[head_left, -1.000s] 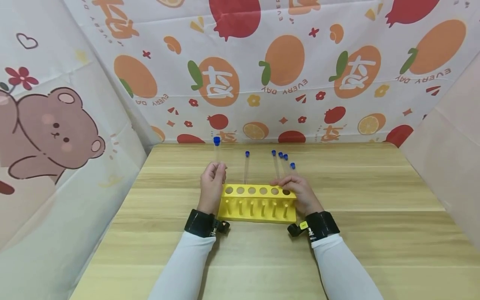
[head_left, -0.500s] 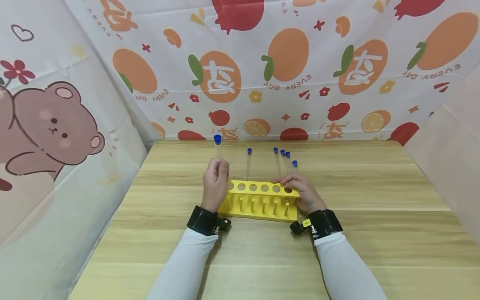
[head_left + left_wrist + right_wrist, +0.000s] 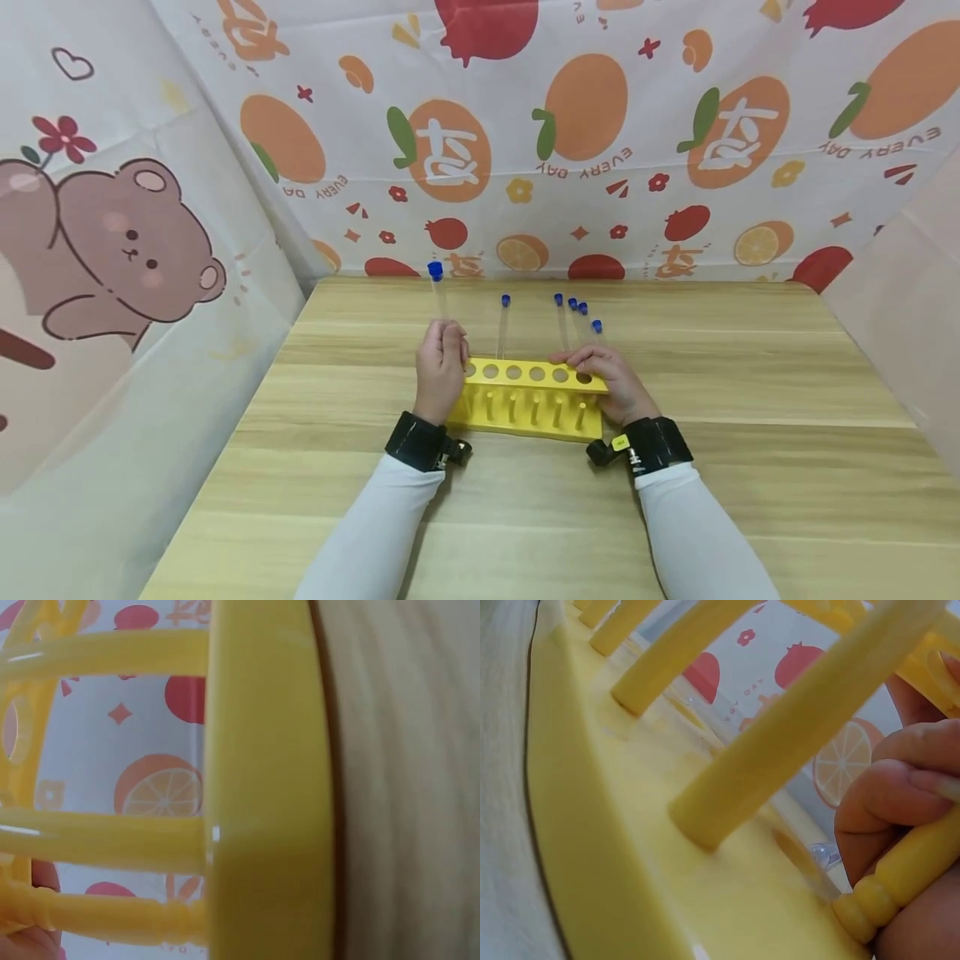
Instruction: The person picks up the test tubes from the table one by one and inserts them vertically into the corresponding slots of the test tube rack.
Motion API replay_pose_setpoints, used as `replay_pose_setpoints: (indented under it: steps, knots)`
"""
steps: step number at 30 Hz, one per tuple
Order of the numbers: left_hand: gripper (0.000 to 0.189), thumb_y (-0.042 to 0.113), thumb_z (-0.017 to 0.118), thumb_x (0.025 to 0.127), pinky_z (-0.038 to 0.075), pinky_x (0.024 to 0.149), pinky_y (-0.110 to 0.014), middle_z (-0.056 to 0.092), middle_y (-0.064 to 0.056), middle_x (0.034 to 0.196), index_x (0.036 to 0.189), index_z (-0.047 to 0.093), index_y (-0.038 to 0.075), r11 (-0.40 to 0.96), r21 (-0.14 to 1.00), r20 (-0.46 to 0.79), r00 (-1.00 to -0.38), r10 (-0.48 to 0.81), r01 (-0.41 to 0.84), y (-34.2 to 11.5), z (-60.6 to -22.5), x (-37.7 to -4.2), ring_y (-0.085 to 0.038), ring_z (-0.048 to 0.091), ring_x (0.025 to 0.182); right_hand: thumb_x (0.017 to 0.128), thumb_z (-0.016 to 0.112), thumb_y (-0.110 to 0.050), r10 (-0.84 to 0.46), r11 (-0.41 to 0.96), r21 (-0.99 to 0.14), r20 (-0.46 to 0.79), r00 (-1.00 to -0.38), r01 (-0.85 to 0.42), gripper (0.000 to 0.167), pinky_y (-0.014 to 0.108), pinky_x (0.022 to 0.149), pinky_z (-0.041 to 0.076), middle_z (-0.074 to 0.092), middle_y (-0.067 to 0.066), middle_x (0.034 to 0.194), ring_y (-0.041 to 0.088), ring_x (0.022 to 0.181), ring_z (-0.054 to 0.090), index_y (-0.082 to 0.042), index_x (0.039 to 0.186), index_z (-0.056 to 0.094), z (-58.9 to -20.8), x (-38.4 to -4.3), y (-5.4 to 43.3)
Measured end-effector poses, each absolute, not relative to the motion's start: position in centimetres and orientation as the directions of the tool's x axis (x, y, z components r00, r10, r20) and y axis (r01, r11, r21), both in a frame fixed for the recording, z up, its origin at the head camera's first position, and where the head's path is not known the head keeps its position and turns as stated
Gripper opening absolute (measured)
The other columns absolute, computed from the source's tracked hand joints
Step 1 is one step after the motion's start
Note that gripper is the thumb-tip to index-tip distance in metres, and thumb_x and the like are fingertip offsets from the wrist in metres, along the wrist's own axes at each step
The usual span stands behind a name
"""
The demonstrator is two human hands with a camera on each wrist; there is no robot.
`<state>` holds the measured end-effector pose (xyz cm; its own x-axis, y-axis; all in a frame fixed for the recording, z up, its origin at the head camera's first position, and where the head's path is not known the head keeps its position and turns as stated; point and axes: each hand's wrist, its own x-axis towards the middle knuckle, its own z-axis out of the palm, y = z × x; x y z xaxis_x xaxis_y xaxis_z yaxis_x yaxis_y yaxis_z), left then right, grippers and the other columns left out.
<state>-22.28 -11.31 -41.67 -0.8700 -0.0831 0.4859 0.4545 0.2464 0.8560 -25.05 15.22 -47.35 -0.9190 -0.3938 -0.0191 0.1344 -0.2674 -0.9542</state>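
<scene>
A yellow test tube rack (image 3: 525,427) stands upright on the table, its row of top holes facing up. At its left end my left hand (image 3: 441,367) pinches a clear test tube (image 3: 440,300) with a blue cap, which rises slightly tilted above the fingers; its lower part is hidden. In the left wrist view a few fingertips (image 3: 34,941) show behind the rack's end post. My right hand (image 3: 618,385) grips the rack's right end. The right wrist view shows its fingers (image 3: 877,802) curled round the end post (image 3: 922,859).
Behind the rack lies a single blue-capped test tube (image 3: 502,325). Several more capped tubes (image 3: 562,323) lie close together to its right. The wooden table (image 3: 750,375) meets a fruit-printed cloth (image 3: 517,217) at the back. Another cloth with a bear (image 3: 135,242) hangs on the left.
My left hand has shifted slightly right at the rack's left end, and the tube in it leans more to the left. The right hand keeps its grip. The whole head view has shifted a little.
</scene>
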Motion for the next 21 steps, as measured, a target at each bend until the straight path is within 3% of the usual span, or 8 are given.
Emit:
replay_pose_setpoints:
  steps: [7, 11, 16, 21]
  knots:
    - [0.028, 0.013, 0.031, 0.108, 0.036, 0.056, -0.021, 0.042, -0.008, 0.072, 0.096, 0.044, -0.009, 0.225, 0.879, 0.446, -0.893, -0.069, 0.421, -11.16, -41.93, -22.38, -0.013, 0.041, 0.061, 0.091, 0.052, -0.005, -0.407, -0.284, -0.948, -0.019, -0.913, 0.146, 0.027, 0.027, 0.098, 0.046, 0.074, -0.003, 0.109, 0.017, 0.119, 0.058, -0.019, 0.081, 0.072, -47.32, -25.01, 15.44]
    - [0.025, 0.014, 0.029, 0.108, 0.034, 0.056, -0.022, 0.039, -0.007, 0.072, 0.095, 0.041, -0.004, 0.205, 0.891, 0.418, -0.908, -0.024, 0.405, -11.24, -41.84, -22.45, -0.015, 0.039, 0.061, 0.091, 0.050, -0.003, -0.408, -0.283, -0.949, -0.012, -0.913, 0.139, 0.029, 0.027, 0.098, 0.045, 0.074, -0.003, 0.108, 0.017, 0.118, 0.059, -0.020, 0.081, 0.071, -47.43, -25.02, 15.62]
    - [0.022, 0.013, 0.027, 0.108, 0.035, 0.057, -0.021, 0.039, -0.009, 0.072, 0.096, 0.039, -0.001, 0.188, 0.896, 0.404, -0.915, 0.027, 0.401, -11.46, -41.55, -22.39, -0.019, 0.039, 0.062, 0.091, 0.052, -0.005, -0.393, -0.245, -0.961, -0.023, -0.919, 0.129, 0.027, 0.031, 0.100, 0.042, 0.073, -0.003, 0.110, 0.016, 0.118, 0.058, -0.021, 0.082, 0.071, -47.48, -24.92, 15.69]
    - [0.021, 0.015, 0.025, 0.108, 0.036, 0.059, -0.022, 0.039, -0.015, 0.074, 0.098, 0.038, 0.002, 0.194, 0.902, 0.386, -0.922, 0.038, 0.386, -11.81, -41.19, -22.39, -0.029, 0.040, 0.064, 0.092, 0.058, -0.014, -0.384, -0.177, -0.974, -0.063, -0.921, 0.141, 0.016, 0.035, 0.090, 0.037, 0.070, -0.006, 0.110, 0.017, 0.107, 0.052, -0.023, 0.088, 0.071, -47.37, -25.24, 15.47]
